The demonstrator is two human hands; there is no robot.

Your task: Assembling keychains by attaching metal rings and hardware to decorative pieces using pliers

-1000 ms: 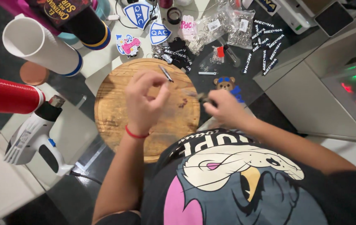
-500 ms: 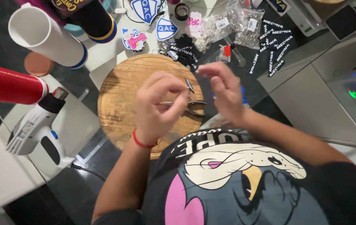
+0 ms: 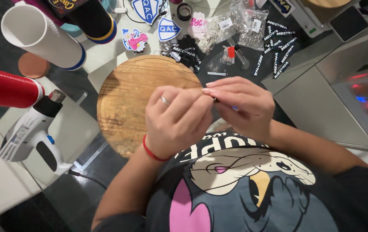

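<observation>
Two hands [image 3: 179, 120], one board [image 3: 128, 94], two shield patches [image 3: 169, 29].

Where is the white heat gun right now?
The white heat gun lies at the left of the head view, just below the red tube and left of the round wooden board.

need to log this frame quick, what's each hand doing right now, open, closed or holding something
left hand: fingers curled, pinching something small, hidden from view
right hand: fingertips meet the left's, pinching the same hidden item

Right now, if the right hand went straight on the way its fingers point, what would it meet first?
The right hand points left, fingertips already against the left hand; that comes first. Beyond lies the round wooden board, though height above it is unclear.
</observation>
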